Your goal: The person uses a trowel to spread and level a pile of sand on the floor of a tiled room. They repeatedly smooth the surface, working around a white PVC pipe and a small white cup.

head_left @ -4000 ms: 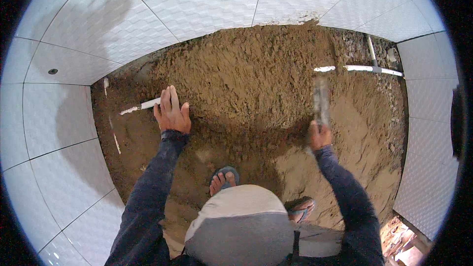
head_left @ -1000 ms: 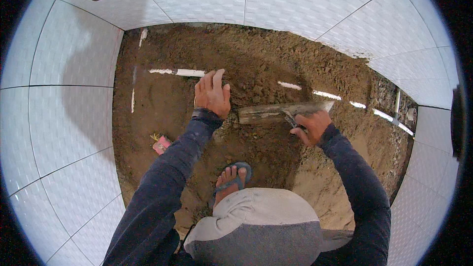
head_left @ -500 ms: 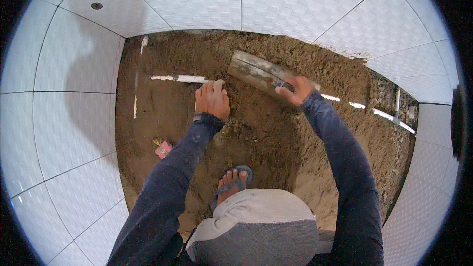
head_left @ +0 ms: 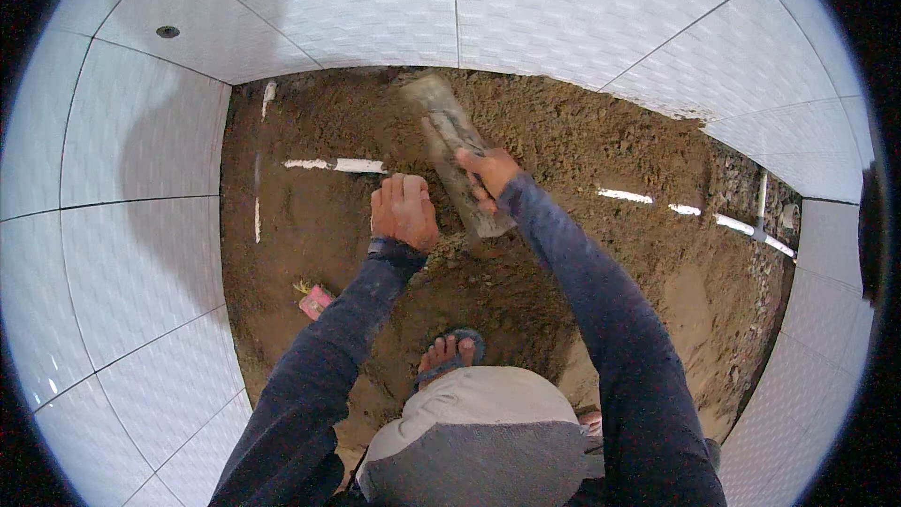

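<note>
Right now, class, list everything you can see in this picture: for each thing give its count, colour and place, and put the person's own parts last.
Sand bed: one, brown, filling the middle of the floor between the tiles.
Wall and floor tiles: many, white, around the sand on the left, top and right.
Float: one, long and grey, sand-caked, angled over the sand at top centre.
White strip: several short lengths, white, showing through the sand left and right of the hands.
Pink object: one, pink, part-buried at the sand's left edge.
Drain hole: one, dark, in a tile at upper left.
Sandal: one, blue-grey, on the foot at bottom centre.
Left hand: one, palm down on the sand.
Right hand: one, gripping the float.
</note>
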{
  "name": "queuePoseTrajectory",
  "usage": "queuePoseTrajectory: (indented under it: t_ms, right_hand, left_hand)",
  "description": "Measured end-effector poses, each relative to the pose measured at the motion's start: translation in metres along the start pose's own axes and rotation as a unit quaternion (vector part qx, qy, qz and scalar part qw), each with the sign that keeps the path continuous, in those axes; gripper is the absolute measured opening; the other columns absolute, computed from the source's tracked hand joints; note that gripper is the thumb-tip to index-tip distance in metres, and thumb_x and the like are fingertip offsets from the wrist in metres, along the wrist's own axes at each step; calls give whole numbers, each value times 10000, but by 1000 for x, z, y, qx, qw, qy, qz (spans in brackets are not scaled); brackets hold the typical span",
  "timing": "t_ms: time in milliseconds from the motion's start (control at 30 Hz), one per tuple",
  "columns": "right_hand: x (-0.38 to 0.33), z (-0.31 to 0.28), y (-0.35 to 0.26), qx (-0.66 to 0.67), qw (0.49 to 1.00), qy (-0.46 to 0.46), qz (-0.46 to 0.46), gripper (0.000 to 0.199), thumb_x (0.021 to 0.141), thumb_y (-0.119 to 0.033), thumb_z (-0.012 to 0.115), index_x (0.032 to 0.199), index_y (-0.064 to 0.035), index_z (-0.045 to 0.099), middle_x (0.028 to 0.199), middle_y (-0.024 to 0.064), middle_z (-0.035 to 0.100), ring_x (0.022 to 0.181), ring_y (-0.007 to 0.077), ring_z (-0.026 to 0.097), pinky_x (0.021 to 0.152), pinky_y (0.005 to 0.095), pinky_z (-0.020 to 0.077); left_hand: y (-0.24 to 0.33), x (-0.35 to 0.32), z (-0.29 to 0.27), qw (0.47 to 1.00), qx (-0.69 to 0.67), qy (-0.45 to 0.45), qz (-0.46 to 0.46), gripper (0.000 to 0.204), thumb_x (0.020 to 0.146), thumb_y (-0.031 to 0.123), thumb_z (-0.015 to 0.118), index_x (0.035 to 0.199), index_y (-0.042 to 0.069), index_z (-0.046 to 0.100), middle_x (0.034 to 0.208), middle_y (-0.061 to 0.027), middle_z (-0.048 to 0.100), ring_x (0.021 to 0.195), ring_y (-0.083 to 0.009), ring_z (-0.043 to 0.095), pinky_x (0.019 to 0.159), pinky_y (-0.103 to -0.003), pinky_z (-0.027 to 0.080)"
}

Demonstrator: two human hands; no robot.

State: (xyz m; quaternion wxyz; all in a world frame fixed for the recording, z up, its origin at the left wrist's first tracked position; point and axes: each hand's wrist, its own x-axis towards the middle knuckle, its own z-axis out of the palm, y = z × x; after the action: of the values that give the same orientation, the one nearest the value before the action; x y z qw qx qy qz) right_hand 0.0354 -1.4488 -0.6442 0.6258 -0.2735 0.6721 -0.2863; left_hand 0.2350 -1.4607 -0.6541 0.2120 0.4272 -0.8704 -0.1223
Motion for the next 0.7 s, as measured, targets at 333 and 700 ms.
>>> queuePoseTrajectory:
  t_ms: [333, 700]
  right_hand:
    - [-64, -90, -5, -397, 885, 220, -100, 600, 857, -553, 539, 1052, 5, 640, 981, 265, 647, 971, 426, 614, 866, 482, 482]
    - [-118, -219, 93, -283, 919, 273, 17, 631, 809, -595, 579, 1063, -24, 668, 974, 245, 665, 956, 392, 633, 839, 459, 484]
  left_hand:
    - [0, -2, -2, 1000, 16, 12, 10, 137, 795, 111, 520, 930, 90, 514, 889, -112, 523, 865, -323, 513, 732, -440, 382]
    - [-9, -7, 6, 999, 19, 13, 22, 123, 812, 112, 504, 933, 93, 510, 888, -106, 503, 845, -314, 493, 741, -451, 365]
